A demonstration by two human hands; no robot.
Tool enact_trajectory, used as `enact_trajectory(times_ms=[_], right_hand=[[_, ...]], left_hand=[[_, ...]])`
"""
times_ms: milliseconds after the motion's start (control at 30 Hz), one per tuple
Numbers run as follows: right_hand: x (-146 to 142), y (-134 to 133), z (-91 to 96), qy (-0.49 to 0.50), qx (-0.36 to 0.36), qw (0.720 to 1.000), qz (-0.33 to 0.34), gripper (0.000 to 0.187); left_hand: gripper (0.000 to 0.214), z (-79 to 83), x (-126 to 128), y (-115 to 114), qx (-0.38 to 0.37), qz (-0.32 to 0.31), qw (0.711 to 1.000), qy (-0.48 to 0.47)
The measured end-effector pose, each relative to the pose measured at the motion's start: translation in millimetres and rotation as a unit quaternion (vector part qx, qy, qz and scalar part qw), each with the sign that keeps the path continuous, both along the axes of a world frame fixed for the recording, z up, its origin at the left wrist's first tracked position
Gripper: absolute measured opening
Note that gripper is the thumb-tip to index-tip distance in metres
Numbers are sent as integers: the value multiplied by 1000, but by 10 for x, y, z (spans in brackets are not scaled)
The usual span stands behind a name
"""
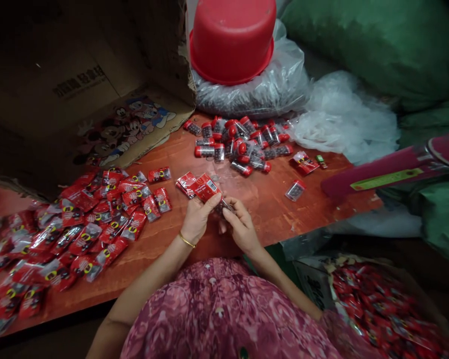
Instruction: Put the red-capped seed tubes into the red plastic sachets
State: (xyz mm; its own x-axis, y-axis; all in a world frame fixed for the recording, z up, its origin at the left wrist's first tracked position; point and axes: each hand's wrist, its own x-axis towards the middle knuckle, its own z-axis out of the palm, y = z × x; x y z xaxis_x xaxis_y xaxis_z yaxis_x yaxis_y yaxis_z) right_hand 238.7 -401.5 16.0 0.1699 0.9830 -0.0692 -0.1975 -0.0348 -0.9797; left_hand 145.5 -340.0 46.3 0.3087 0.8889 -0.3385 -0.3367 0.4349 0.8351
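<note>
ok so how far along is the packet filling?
Done: a heap of red packets lies at the left of the table. In hand: the left hand pinches one red packet while the right hand holds what looks like a vial at it. Still to go: a cluster of red-capped vials behind the hands, plus one loose vial. Roughly midway, I'd judge.

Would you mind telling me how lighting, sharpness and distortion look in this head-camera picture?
Head view: the middle is lit and fairly sharp, where the left hand pinches a red packet beside the right hand; the cardboard box at upper left sinks into shadow; the packet pile smears and stretches toward the left edge.
</note>
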Motion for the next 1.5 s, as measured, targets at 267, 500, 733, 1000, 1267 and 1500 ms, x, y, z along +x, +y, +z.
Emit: enact_trajectory(times_ms=[267,500,733,1000,1267,1500], right_hand=[[-49,-21,-3,7,-5,998,-63,26],[-19,-33,-32,-141,15,985,-99,23],[4,60,-177,-196,41,974,-104,22],[367,110,-186,-353,98,922,-126,20],[382,141,-225,-321,64,937,-124,15],[360,144,-235,-199,-11,972,-121,15]], left_hand=[[33,-33,98,-102,17,-93,994,48],[28,-77,14,5,63,-28,998,-10],[20,-16,-33,126,140,-47,981,125],[25,-292,-43,96,271,-98,932,221],[29,-374,-41,109,259,-114,931,230],[28,-367,-41,100,247,-103,940,213]])
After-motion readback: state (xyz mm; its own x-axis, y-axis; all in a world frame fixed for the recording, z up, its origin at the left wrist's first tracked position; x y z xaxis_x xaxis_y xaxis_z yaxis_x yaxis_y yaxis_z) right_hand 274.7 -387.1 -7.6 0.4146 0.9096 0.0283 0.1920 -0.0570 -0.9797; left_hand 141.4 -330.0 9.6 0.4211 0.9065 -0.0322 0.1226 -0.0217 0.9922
